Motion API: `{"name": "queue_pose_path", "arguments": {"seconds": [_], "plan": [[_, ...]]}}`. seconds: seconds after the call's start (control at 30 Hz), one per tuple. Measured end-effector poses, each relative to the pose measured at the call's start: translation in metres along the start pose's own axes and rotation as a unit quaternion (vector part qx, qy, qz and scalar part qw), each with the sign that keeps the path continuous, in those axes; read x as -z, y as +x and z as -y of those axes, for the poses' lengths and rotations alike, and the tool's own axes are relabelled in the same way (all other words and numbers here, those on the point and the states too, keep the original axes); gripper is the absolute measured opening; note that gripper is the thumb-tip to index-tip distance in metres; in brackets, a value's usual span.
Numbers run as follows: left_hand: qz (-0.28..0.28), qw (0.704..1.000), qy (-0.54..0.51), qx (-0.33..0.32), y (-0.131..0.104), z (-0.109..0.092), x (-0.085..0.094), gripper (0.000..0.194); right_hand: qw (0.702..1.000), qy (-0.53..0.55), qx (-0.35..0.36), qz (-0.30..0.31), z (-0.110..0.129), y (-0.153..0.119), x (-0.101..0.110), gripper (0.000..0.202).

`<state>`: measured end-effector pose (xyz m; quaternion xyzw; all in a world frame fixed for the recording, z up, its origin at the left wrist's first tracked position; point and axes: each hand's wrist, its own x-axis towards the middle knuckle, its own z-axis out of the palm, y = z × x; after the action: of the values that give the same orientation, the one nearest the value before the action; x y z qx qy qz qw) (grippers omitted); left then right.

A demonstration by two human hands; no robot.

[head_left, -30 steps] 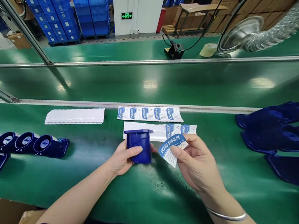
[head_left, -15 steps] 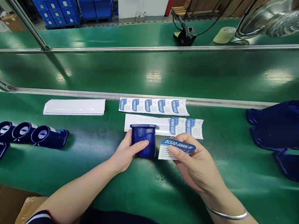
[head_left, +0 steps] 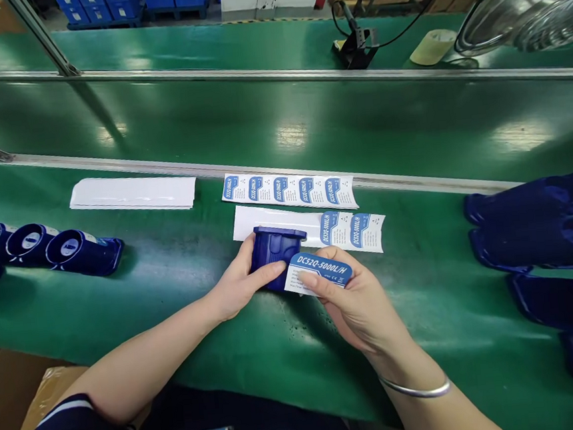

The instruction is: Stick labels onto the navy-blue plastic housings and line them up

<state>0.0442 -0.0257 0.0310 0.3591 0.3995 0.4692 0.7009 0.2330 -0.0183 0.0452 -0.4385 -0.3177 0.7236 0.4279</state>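
My left hand (head_left: 239, 282) grips a dark blue plastic housing (head_left: 272, 248) by its left side, thumb across its face. Between the thumb and fingers of my right hand (head_left: 351, 296) is a blue and white label (head_left: 321, 270) printed DC52Q-5000L/H. The label's left end overlaps the housing's lower right part in this view; whether they touch I cannot tell. Just beyond lies a partly used label sheet (head_left: 368, 232) with two labels at its right end. Behind that rests a fuller label sheet (head_left: 292, 191) with several labels.
White backing sheets (head_left: 134, 193) lie at the left. Several labelled blue housings (head_left: 82, 251) stand in a row at the far left, and more blue housings (head_left: 540, 243) are at the right. A metal rail (head_left: 404, 186) runs along the green bench's (head_left: 188, 357) back edge.
My right hand has brought the label leftward, from beside the housing to in front of its right part. My left hand still holds the housing. The camera view has tilted down a little.
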Motion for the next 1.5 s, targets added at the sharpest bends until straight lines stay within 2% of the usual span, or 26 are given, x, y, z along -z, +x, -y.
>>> {"name": "queue_pose_path", "arguments": {"seconds": [0.37,0.77,1.17,1.5], "plan": [[0.013,0.999,0.022,0.036,-0.0030,-0.0021,0.0006,0.073,1.000,-0.010,-0.007,0.002,-0.0023,0.0005,0.0005,0.033],[0.018,0.999,0.009,0.036,-0.0030,-0.0031,-0.0018,0.074,1.000,-0.015,0.003,-0.002,-0.0001,0.0007,-0.0020,0.033],[-0.003,0.999,-0.011,0.053,-0.0041,-0.0055,-0.0051,0.076,1.000,-0.024,-0.007,-0.012,0.0017,0.0002,-0.0034,0.036],[0.007,0.999,-0.010,0.050,-0.0036,-0.0066,-0.0056,0.075,1.000,-0.021,-0.011,-0.009,0.0009,0.0000,-0.0020,0.036]]}}
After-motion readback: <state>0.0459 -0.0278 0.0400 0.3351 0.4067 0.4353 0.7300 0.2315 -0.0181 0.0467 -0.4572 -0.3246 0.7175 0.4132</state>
